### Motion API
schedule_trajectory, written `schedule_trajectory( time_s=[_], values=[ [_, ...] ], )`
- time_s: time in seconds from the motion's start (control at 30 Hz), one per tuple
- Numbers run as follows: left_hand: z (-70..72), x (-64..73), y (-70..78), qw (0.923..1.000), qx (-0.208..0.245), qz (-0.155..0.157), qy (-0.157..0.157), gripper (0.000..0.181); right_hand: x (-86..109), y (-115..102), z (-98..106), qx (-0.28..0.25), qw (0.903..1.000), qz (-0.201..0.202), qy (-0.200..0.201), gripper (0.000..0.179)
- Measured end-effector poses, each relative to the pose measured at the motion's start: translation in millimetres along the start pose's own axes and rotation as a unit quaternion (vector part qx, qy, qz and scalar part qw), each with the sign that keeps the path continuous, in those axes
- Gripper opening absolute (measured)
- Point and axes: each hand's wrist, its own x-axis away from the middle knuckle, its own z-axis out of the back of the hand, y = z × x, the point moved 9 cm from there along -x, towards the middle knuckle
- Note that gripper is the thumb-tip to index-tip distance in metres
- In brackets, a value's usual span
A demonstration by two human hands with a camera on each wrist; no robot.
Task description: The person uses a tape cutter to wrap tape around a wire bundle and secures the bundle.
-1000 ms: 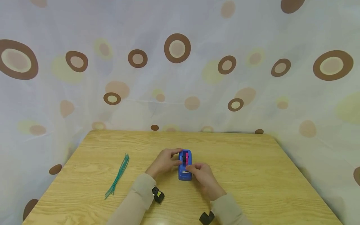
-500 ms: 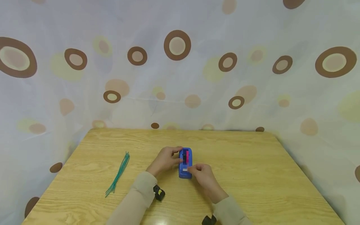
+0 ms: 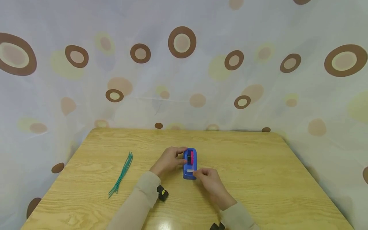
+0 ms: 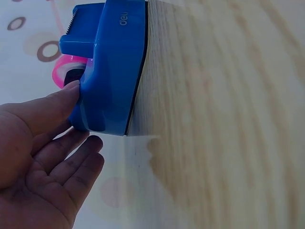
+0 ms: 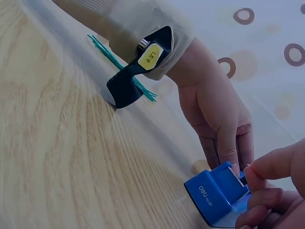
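A blue tape dispenser (image 3: 186, 176) stands on the table with a pink-cored tape roll (image 3: 192, 158) in it. My left hand (image 3: 169, 161) grips it from the left side. In the left wrist view, that thumb (image 4: 57, 102) presses by the roll, and the other fingers are loosely bent. A faint pinkish strip runs up from near the roll there. Close to the toothed cutter (image 5: 236, 176), my right hand (image 3: 212, 182) has thumb and index fingertip pressed together, seemingly on the tape's end. The tape itself is hard to make out.
A bundle of thin teal strands (image 3: 122, 175) lies left of the left forearm. The wooden table (image 3: 253, 159) reaches back to a patterned cloth (image 3: 212, 111). Black camera mounts sit on both wrists, with the left one (image 3: 162, 193) near the tabletop.
My right hand has drawn slightly toward me and to the right along the dispenser, uncovering more of its cutter end. The left hand keeps its grip. The head view has tilted down a little.
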Motion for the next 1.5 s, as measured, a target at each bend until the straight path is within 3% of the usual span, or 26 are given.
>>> schedule_trajectory(
  time_s=[1.0,1.5],
  values=[
    [1.2,-3.8,-0.4,0.9997,-0.006,0.021,0.003,0.055,28.7,7,-3,-0.029,0.9990,-0.031,-0.016,0.021],
    [1.7,-0.8,0.2,0.9999,-0.007,0.014,0.006,0.054,49.6,11,-9,-0.032,0.9982,-0.035,-0.038,0.025]
  ],
)
